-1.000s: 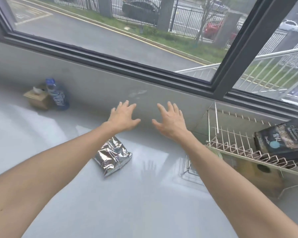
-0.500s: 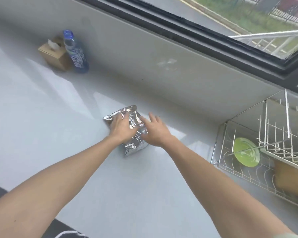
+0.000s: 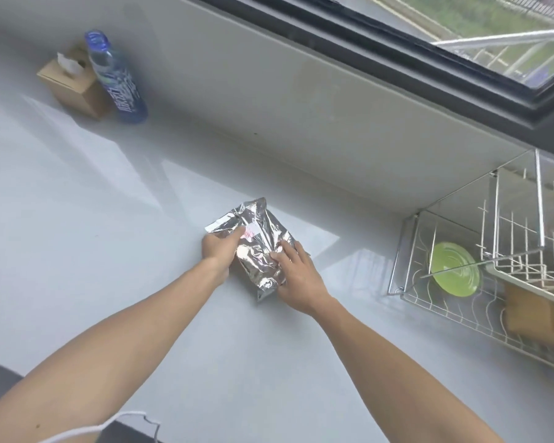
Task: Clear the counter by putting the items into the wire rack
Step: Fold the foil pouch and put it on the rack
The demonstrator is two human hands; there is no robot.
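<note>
Foil crinkles under both hands: the silver bag (image 3: 258,247), a puffy crumpled pouch, lies at the middle of the smooth pale counter (image 3: 77,225). The left hand (image 3: 219,247) grips its left edge, and the right hand (image 3: 296,274) presses curled fingers on its right side. At three o'clock stands the wire rack (image 3: 461,302), thin metal rods holding a round green plate (image 3: 454,270). At ten o'clock a blue plastic bottle (image 3: 117,78) touches a cardboard tissue box (image 3: 72,81).
</note>
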